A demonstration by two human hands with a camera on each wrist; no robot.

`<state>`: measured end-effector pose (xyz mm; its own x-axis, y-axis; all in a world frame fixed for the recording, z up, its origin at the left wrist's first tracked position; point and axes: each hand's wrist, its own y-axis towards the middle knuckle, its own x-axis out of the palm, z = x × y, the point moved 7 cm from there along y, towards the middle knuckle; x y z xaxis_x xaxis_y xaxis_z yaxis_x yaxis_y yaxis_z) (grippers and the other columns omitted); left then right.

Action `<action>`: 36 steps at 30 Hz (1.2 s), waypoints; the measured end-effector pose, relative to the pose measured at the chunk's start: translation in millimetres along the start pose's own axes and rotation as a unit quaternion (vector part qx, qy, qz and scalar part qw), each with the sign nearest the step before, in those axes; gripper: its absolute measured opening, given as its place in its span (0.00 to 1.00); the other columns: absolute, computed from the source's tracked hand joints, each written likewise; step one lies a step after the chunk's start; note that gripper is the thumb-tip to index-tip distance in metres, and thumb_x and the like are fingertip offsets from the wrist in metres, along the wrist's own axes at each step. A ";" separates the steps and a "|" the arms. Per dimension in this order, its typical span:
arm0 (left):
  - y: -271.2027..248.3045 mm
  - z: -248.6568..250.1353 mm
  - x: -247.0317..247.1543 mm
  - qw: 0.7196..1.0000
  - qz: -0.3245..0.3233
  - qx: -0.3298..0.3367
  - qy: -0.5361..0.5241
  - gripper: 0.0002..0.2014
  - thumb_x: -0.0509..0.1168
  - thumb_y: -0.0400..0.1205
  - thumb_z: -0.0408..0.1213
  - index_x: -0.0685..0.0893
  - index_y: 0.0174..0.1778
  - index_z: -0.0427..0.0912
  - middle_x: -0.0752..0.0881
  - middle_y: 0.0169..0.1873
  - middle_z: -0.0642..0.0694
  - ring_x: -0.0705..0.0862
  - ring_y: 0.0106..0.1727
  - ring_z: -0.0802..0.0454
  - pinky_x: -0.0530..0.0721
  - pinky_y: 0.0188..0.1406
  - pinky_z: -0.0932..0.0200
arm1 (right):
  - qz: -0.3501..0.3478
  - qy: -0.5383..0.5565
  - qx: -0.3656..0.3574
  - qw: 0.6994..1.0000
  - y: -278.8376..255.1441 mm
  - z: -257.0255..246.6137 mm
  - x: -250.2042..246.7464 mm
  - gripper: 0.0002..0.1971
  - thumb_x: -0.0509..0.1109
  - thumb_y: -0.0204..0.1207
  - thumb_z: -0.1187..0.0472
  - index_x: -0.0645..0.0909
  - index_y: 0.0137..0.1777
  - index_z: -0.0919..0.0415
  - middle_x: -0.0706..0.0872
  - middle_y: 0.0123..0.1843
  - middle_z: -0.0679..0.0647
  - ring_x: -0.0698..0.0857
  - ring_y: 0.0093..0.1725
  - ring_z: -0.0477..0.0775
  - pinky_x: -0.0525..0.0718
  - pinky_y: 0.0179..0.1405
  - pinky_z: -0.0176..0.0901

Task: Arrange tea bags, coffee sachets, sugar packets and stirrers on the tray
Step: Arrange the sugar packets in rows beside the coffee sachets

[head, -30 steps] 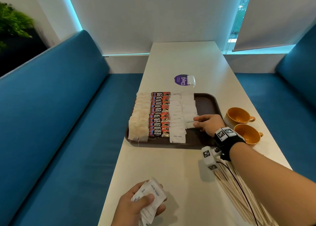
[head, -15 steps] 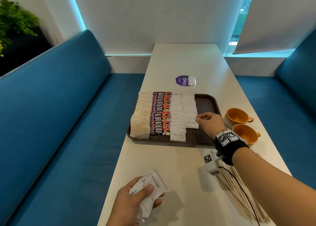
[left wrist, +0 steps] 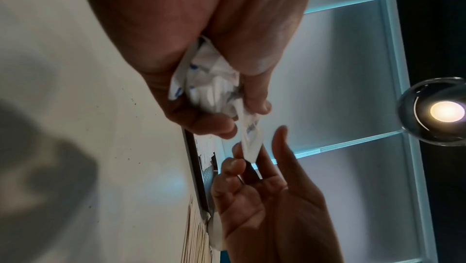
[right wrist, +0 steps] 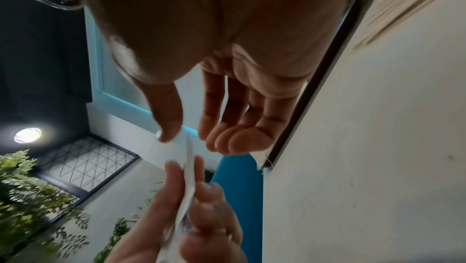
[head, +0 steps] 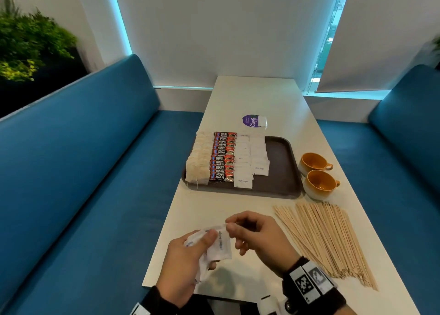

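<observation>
Sugar packets (head: 215,245) sit bunched in the left hand (head: 188,264) above the table's near edge, the right hand (head: 259,238) pinching the top packet's corner, while the tray (head: 281,171) keeps its right side bare beyond.

Two orange cups (head: 317,173) are seen well beyond the fingers, with a purple sticker (head: 250,121) farther off.

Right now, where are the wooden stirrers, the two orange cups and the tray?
wooden stirrers (head: 326,241): head view, middle of the pile.
orange cups (head: 320,183): head view, inside of the nearer cup.
tray (head: 282,164): head view, bare right part.
</observation>
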<state>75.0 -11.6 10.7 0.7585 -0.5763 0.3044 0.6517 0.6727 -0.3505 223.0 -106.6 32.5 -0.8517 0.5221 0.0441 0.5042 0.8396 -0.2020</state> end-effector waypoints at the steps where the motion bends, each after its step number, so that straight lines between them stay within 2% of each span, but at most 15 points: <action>1: -2.7 0.5 1.1 1.000 -0.003 0.006 0.008 0.14 0.72 0.81 0.43 0.94 0.51 0.35 0.91 0.43 0.32 0.84 0.35 0.44 0.81 0.33 0.50 | -0.007 -0.008 -0.001 1.000 -4.8 1.3 4.1 0.09 0.81 0.76 0.62 0.91 0.54 0.63 0.91 0.42 0.63 0.85 0.35 0.56 0.86 0.34 0.46; 5: -10.6 -1.6 2.8 1.000 0.005 0.008 -0.006 0.20 0.67 0.84 0.53 0.93 0.52 0.38 0.91 0.46 0.31 0.83 0.35 0.42 0.81 0.36 0.49 | 0.011 0.006 0.011 1.000 -14.6 7.2 3.7 0.03 0.79 0.77 0.68 0.92 0.49 0.66 0.90 0.45 0.72 0.85 0.35 0.58 0.86 0.36 0.48; 7: -13.9 -1.6 5.6 0.999 0.006 -0.003 -0.039 0.20 0.65 0.86 0.52 0.92 0.56 0.38 0.92 0.49 0.32 0.84 0.37 0.44 0.81 0.39 0.49 | 0.033 0.051 0.020 0.998 -16.1 10.1 -1.2 0.03 0.77 0.77 0.71 0.91 0.48 0.70 0.89 0.44 0.73 0.85 0.36 0.61 0.87 0.37 0.51; 9: -16.5 -0.8 7.9 0.998 0.000 -0.004 -0.068 0.16 0.69 0.84 0.44 0.90 0.57 0.34 0.92 0.48 0.32 0.84 0.36 0.44 0.81 0.37 0.49 | 0.054 0.093 0.028 0.994 -17.5 12.4 -6.9 0.04 0.75 0.77 0.73 0.88 0.49 0.75 0.89 0.44 0.73 0.85 0.36 0.63 0.88 0.37 0.52; 11: -17.8 -1.8 9.1 0.997 -0.016 0.005 -0.073 0.14 0.74 0.79 0.33 0.87 0.57 0.30 0.89 0.43 0.31 0.84 0.36 0.43 0.82 0.34 0.51 | 0.068 0.112 0.027 0.991 -19.9 12.8 -11.3 0.05 0.74 0.78 0.73 0.86 0.50 0.76 0.90 0.45 0.72 0.85 0.37 0.64 0.88 0.38 0.52; 13: -19.1 -3.7 11.5 0.998 -0.039 0.014 -0.045 0.09 0.75 0.77 0.27 0.89 0.52 0.30 0.86 0.39 0.30 0.83 0.35 0.43 0.83 0.32 0.53 | 0.079 0.104 0.016 0.991 -23.1 11.9 -13.3 0.05 0.74 0.80 0.70 0.88 0.51 0.72 0.91 0.46 0.70 0.86 0.39 0.63 0.87 0.40 0.52; 15: -19.9 -6.3 14.1 0.998 -0.058 0.014 -0.008 0.06 0.76 0.76 0.24 0.90 0.47 0.33 0.85 0.37 0.30 0.83 0.34 0.43 0.82 0.32 0.53 | 0.092 0.096 -0.002 0.991 -25.9 10.5 -12.7 0.05 0.75 0.80 0.67 0.89 0.54 0.66 0.92 0.48 0.68 0.88 0.43 0.64 0.88 0.44 0.56; 17: -20.9 -9.5 18.8 0.996 -0.080 0.012 0.034 0.10 0.81 0.73 0.27 0.89 0.47 0.32 0.85 0.36 0.32 0.83 0.35 0.43 0.82 0.33 0.53 | 0.101 0.115 -0.013 0.988 -27.3 9.0 -10.1 0.08 0.75 0.79 0.68 0.88 0.57 0.63 0.91 0.48 0.70 0.91 0.46 0.67 0.90 0.48 0.62; 20: -23.5 -12.4 24.7 0.994 -0.098 0.007 0.054 0.18 0.83 0.70 0.39 0.90 0.50 0.33 0.86 0.37 0.35 0.83 0.36 0.43 0.82 0.33 0.53 | 0.091 0.139 -0.025 0.986 -27.4 3.5 -6.0 0.14 0.76 0.77 0.72 0.85 0.61 0.62 0.91 0.47 0.70 0.91 0.45 0.67 0.90 0.46 0.59; 23: -23.0 -5.6 21.8 0.997 -0.070 0.028 0.026 0.17 0.79 0.78 0.47 0.90 0.50 0.36 0.86 0.38 0.36 0.82 0.37 0.41 0.80 0.33 0.52 | 0.078 0.066 -0.059 0.993 -26.9 -8.2 -8.7 0.16 0.79 0.75 0.73 0.86 0.60 0.60 0.93 0.45 0.65 0.91 0.44 0.62 0.88 0.45 0.53; 26: -20.3 4.2 16.5 0.997 -0.058 0.051 0.032 0.11 0.76 0.79 0.44 0.91 0.48 0.39 0.85 0.37 0.36 0.81 0.36 0.42 0.79 0.33 0.52 | 0.052 0.010 -0.092 0.994 -28.6 -20.1 -8.0 0.14 0.82 0.72 0.72 0.88 0.55 0.61 0.93 0.43 0.62 0.92 0.44 0.61 0.90 0.45 0.46; 29: -19.5 10.0 15.8 0.992 -0.065 0.078 0.073 0.07 0.75 0.81 0.39 0.91 0.48 0.38 0.85 0.37 0.36 0.83 0.36 0.43 0.81 0.35 0.52 | 0.043 -0.033 -0.127 0.990 -32.5 -29.3 -3.8 0.11 0.83 0.72 0.69 0.88 0.52 0.61 0.94 0.45 0.58 0.92 0.47 0.61 0.91 0.50 0.49; 32: -16.7 11.5 11.8 0.993 -0.035 0.098 0.057 0.09 0.77 0.80 0.40 0.90 0.47 0.38 0.86 0.36 0.34 0.84 0.37 0.43 0.83 0.37 0.50 | 0.071 -0.039 -0.150 0.985 -34.5 -30.8 -7.6 0.09 0.83 0.72 0.66 0.84 0.46 0.63 0.93 0.51 0.54 0.90 0.49 0.59 0.90 0.46 0.51; 34: -14.3 11.6 8.2 0.995 -0.011 0.097 0.037 0.11 0.77 0.77 0.44 0.91 0.47 0.40 0.87 0.36 0.36 0.84 0.37 0.43 0.81 0.39 0.48 | 0.071 -0.016 -0.149 0.986 -33.8 -26.2 -10.9 0.10 0.82 0.72 0.69 0.82 0.43 0.65 0.92 0.54 0.55 0.89 0.50 0.60 0.90 0.45 0.54; 36: -11.7 12.8 6.0 0.995 0.000 0.092 0.022 0.10 0.78 0.78 0.43 0.90 0.49 0.41 0.88 0.37 0.36 0.83 0.37 0.42 0.78 0.41 0.46 | 0.056 -0.008 -0.146 0.988 -32.7 -21.4 -12.3 0.08 0.81 0.71 0.74 0.86 0.42 0.64 0.91 0.51 0.59 0.89 0.46 0.61 0.89 0.44 0.54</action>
<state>71.9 -17.0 27.9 0.7606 -0.5935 0.2631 0.6432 0.7441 -0.1806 220.0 -137.3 59.4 -0.7889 0.6141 0.0215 0.6134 0.7850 0.0866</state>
